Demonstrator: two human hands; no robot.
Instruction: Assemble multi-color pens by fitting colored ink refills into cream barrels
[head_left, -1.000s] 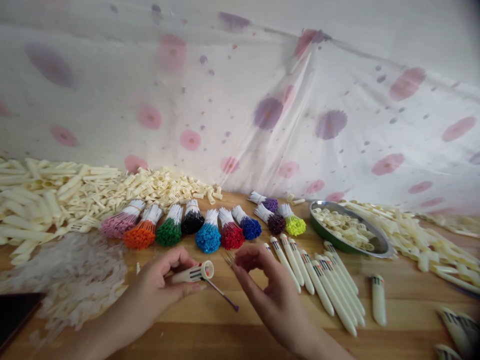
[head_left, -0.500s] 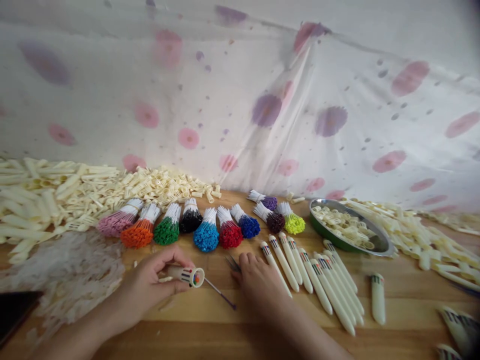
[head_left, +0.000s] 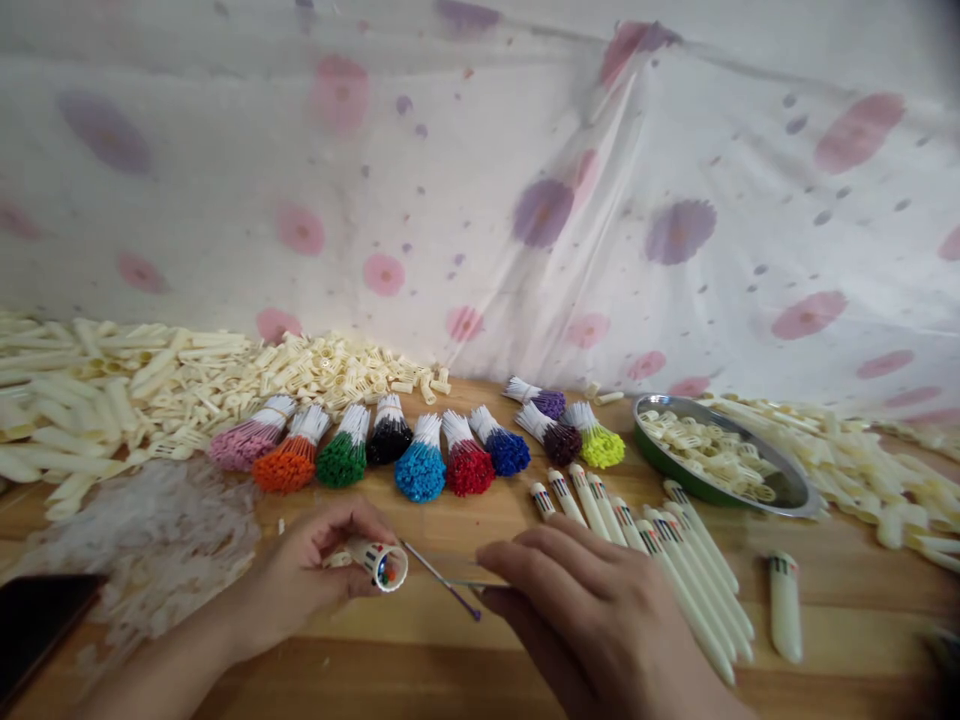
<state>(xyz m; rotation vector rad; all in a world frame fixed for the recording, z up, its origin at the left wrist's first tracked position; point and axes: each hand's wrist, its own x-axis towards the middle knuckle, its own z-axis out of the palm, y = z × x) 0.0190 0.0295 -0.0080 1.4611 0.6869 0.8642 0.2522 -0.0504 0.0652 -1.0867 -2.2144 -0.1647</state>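
Note:
My left hand point(head_left: 322, 570) grips a short cream multicolor pen barrel point(head_left: 363, 556). Its open end is turned toward me, and several coloured tips show inside. In my right hand point(head_left: 592, 600) is a pair of metal tweezers point(head_left: 474, 584), pointing left, pinched between thumb and fingers. A thin pen refill with a purple end point(head_left: 431, 572) slants over the table between my hands. The tweezer tips meet it near its middle; whether they grip it I cannot tell. Behind the hands stand bundles of refills, among them light blue point(head_left: 420, 472), red point(head_left: 470, 468) and purple point(head_left: 551, 403).
Cream pens point(head_left: 694, 600) lie in a row by my right hand. A green-sided metal bowl point(head_left: 802, 497) of small cream parts stands behind them. Cream tubes point(head_left: 52, 400) are heaped at left, near translucent plastic pieces point(head_left: 165, 530) and a dark flat object point(head_left: 45, 630).
My right hand has lifted off the table and turned, bringing the tweezers to the purple-ended refill. My left hand keeps the barrel, its open end tilted slightly lower. The view has shifted slightly.

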